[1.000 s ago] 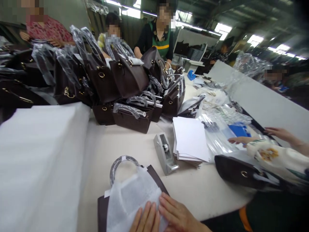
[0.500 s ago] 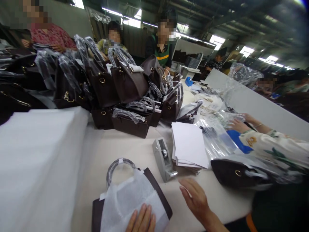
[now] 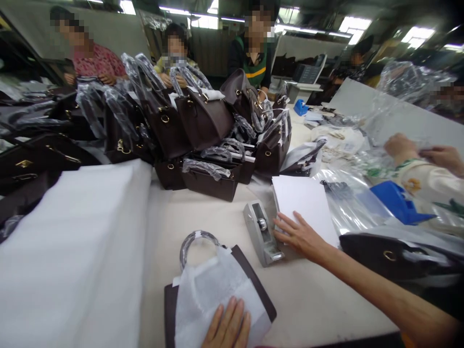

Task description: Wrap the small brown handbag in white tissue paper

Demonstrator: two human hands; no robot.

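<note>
White non-woven wrapping sheet [image 3: 213, 295] lies over flat dark-brown leather handbag [image 3: 253, 275], pinned beneath left hand [image 3: 227, 328], fingers flat, together. Right hand [image 3: 299, 235], fingers spread, rests on near edge of white paper stack [image 3: 308, 203]; grey tape dispenser [image 3: 261, 233] just beside its fingertips. Plastic-wrapped handle [image 3: 195, 240] beyond left hand.

Under your left grip [image 3: 227, 328] lies a dark brown handbag [image 3: 253, 282] wrapped in a white non-woven sheet [image 3: 213, 295]. Your right grip [image 3: 299, 236] rests on a white paper stack [image 3: 308, 205] beside a grey tape dispenser [image 3: 263, 233]. The desk [image 3: 213, 217] is cream, the foam roll [image 3: 68, 256] white, and a co-worker's sleeve [image 3: 427, 179] is cream with a floral print
</note>
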